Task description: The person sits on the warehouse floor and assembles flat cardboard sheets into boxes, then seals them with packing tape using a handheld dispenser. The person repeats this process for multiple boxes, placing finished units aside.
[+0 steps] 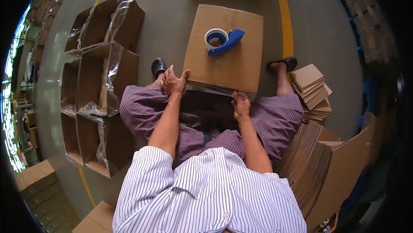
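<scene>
Head view: L hand point(174, 81) spread at brown, squarish cardboard box point(232, 67), R hand point(241, 104) curled by near edge (pinch? can't tell); best keep pressure even.

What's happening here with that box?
A person has both hands at a cardboard box between their legs: the left hand at its near left corner, the right hand at its near edge. A blue tape dispenser lies on top. Open boxes with clear plastic stand to the left; flat cardboard is stacked to the right.
</scene>
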`<state>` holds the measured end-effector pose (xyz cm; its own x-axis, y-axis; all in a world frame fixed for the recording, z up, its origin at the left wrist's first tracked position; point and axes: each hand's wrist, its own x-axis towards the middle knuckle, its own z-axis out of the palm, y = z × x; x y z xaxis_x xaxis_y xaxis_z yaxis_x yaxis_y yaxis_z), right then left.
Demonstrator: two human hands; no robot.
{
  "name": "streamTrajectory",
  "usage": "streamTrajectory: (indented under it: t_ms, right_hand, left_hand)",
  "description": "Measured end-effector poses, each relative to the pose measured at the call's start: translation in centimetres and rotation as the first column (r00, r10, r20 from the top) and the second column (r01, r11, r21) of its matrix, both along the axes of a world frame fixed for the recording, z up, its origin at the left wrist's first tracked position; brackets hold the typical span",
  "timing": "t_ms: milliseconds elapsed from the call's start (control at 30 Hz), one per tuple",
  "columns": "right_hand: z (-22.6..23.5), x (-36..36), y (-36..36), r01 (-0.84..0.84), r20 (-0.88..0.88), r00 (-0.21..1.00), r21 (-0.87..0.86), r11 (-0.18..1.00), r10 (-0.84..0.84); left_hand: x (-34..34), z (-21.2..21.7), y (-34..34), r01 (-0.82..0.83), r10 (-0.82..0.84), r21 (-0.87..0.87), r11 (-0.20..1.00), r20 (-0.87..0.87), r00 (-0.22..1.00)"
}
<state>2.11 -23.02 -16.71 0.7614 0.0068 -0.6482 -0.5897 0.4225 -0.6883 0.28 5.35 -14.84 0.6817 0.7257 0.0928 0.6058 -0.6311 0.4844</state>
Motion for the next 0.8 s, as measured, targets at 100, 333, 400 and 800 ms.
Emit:
streamTrajectory:
  t_ms: [100, 333, 400, 800]
  right_hand:
    - [0.1, 0.0, -0.1, -0.013, -0.001, 1.0, 0.011, 1.0, 0.013]
    - [-0.2, 0.1, -0.8, -0.019, 0.006, 1.0, 0.028, 0.999, 0.019]
    - [0.2, 0.1, -0.3, -0.038, -0.001, 0.999, 0.046, 0.998, 0.038]
    - [1.2, -0.4, 1.0, -0.12, -0.025, 0.992, 0.116, 0.986, 0.124]
  left_hand:
    - [0.0, -1.1, 0.6, -0.016, 0.011, -0.201, 0.98, -0.026, 1.0]
    - [0.6, -3.8, 1.4, 0.164, -0.032, -0.729, 0.665, 0.192, 0.981]
    - [-0.3, -5.1, 2.5, 0.141, 0.026, -0.785, 0.603, 0.197, 0.98]
    - [-4.4, -9.2, 6.9, -0.301, 0.217, -0.487, 0.82, -0.221, 0.951]
